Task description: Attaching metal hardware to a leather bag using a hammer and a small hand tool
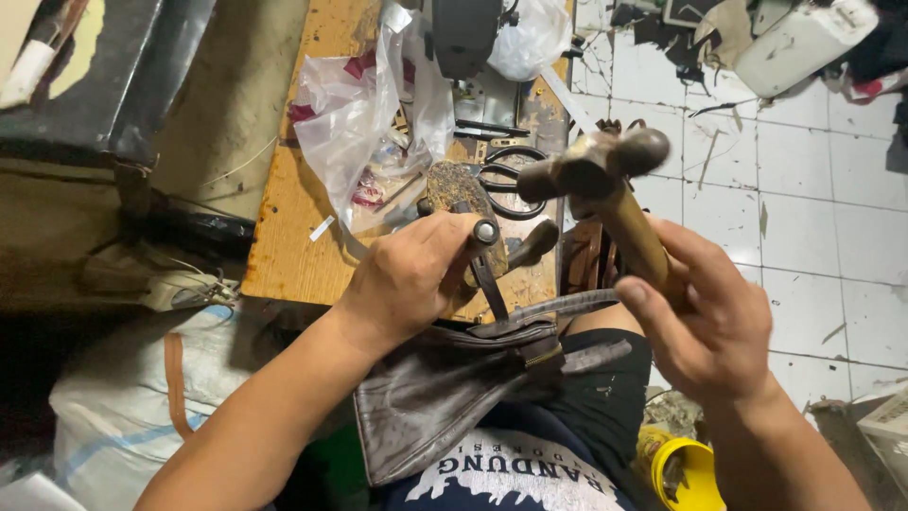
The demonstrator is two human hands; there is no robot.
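Left hand [407,279] was curled into a closed fist, fingers together and clamped on a metal punch tool [485,248] with a round silver head; the thumb side faced up, and the tool's dark shaft ran down toward the brown leather bag [445,397] lying across the lap. Right hand [705,317] had its fingers wrapped tight on the wooden handle of a hammer [594,170], thumb pressed along the near side; the hammer's dark metal head sat raised, up and far of the punch, well apart from it and slightly blurred. The bag's strap [553,308] ran between the two hands, just under the punch tip; whether the tip touched the leather could not be told. A worn round block [454,189] sat on the wooden bench [293,227] just beyond the left fist, with black scissors [511,180] beside it to the right and a crumpled clear plastic bag [364,114] to the far left. The bench's near edge lay close behind the left wrist, its right edge ended near the hammer head. To the right was open white tiled floor [804,218], giving the right arm free room. A white sack [123,397] crowded the near left, a yellow container [686,468] sat near right by the knee.
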